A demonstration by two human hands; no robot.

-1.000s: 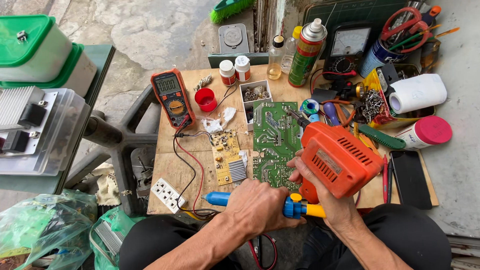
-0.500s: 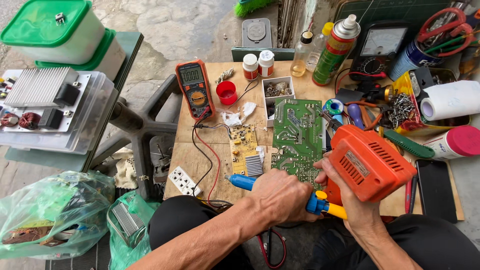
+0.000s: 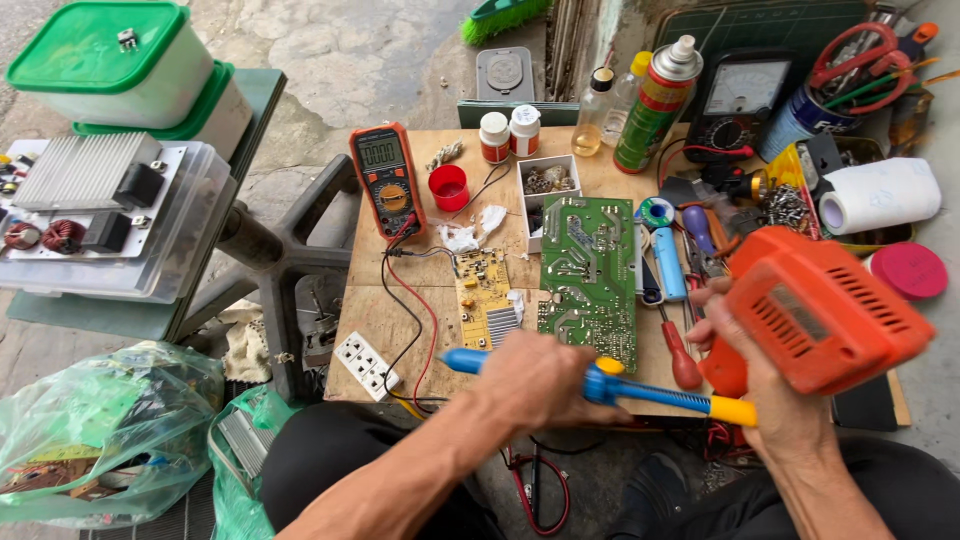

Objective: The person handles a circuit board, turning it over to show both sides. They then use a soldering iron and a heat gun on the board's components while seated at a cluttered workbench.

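We see the left hand (image 3: 540, 380) closed around a blue and yellow desoldering pump (image 3: 640, 390), gripping its middle so that the blue end sticks out toward 9 o'clock and the yellow end toward 4 o'clock. The pump lies across the near edge of the wooden board (image 3: 400, 330), just below the green circuit board (image 3: 590, 275). The right hand (image 3: 760, 390) is wrapped tight on the grip of an orange soldering gun (image 3: 825, 310), which is held up over the board's 3 o'clock side; the gun looks blurred. The yellow end of the pump reaches the right hand, though we cannot tell whether they touch. At 9 o'clock of the green board lies a smaller yellow circuit board (image 3: 485, 295), flat on the wood. At 12 o'clock of that sits a red cup (image 3: 448, 187), and beside it, at its 9 o'clock, an orange multimeter (image 3: 387, 178) whose red and black leads (image 3: 420, 310) curl down toward a white socket strip (image 3: 366, 366) at the near left corner. A red-handled screwdriver (image 3: 682, 360) lies just at 3 o'clock of the green board, near the right hand's fingers. Farther back stand 2 small white bottles (image 3: 510, 133), a spray can (image 3: 655, 105) and a paper roll (image 3: 880, 195) at 2 o'clock.
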